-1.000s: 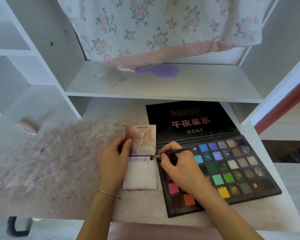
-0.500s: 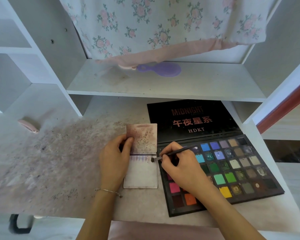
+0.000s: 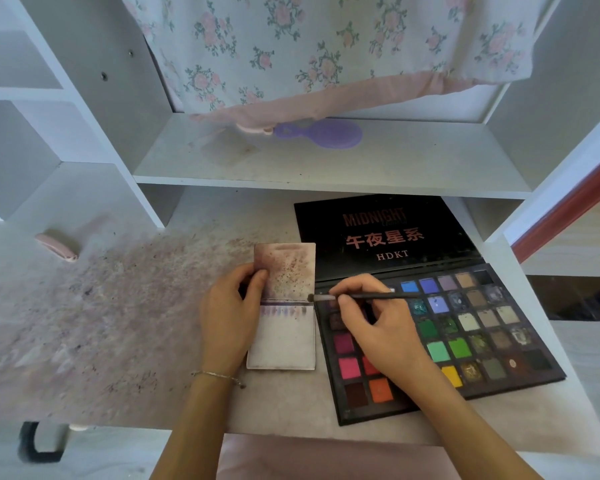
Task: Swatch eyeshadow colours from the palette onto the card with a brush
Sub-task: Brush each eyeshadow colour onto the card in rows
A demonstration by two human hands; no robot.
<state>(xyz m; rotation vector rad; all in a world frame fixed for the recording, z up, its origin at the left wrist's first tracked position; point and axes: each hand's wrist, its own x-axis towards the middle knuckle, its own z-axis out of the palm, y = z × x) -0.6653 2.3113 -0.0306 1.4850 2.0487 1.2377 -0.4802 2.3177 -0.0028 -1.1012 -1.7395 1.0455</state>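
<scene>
A black eyeshadow palette [image 3: 465,341] lies open on the desk, its many coloured pans facing up and its lid [image 3: 385,237] flat behind. Left of it lies a folded white card [image 3: 281,344], stained purple, with a row of short purple strokes below its fold. My left hand [image 3: 229,313] holds the card's left edge, thumb on its upper half. My right hand [image 3: 381,327] pinches a thin black brush [image 3: 364,297] and covers the palette's left pans. The brush tip sits at the card's right edge, level with the fold.
The desk top [image 3: 118,323] is smeared with powder to the left. A pink object [image 3: 58,247] lies at the far left. A low shelf [image 3: 326,164] overhangs the palette lid and carries a purple hand mirror [image 3: 326,133]. Floral cloth [image 3: 326,46] hangs behind.
The brush tip has shifted slightly right and up, from over the row of strokes to the card's right edge. My left hand has kept its hold on the card.
</scene>
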